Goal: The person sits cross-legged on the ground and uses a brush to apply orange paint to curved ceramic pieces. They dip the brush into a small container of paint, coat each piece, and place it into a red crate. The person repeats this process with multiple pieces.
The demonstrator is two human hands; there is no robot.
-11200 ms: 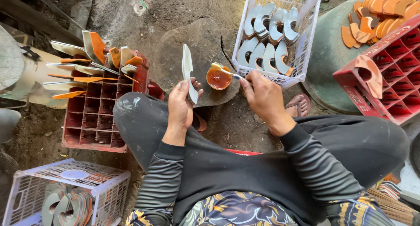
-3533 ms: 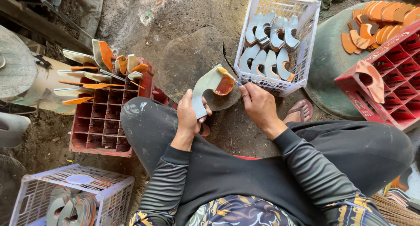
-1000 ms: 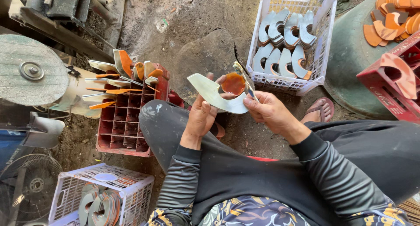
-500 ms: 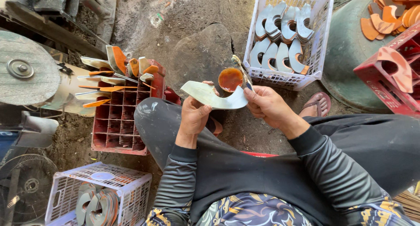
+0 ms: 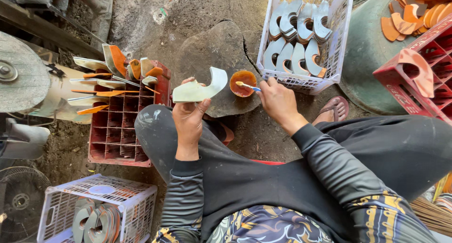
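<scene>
My left hand point(image 5: 188, 118) holds a pale curved shoe-sole piece point(image 5: 197, 88) flat in front of me. My right hand point(image 5: 278, 99) grips a small brush point(image 5: 248, 86) whose tip dips into a round bowl of orange glue point(image 5: 243, 83). The bowl sits on a flat stone point(image 5: 214, 50) on the ground. I sit cross-legged in dark trousers, both sleeves striped grey.
A red crate point(image 5: 123, 134) at left carries glued pieces standing on its far rim. A white basket point(image 5: 306, 40) of grey pieces stands beyond the bowl. Another white basket point(image 5: 96, 210) sits near left, a second red crate point(image 5: 416, 83) at right, a grinding wheel point(image 5: 21, 73) far left.
The brush has moved off the curved piece and into the glue bowl. The piece in my left hand has shifted left, away from the bowl.
</scene>
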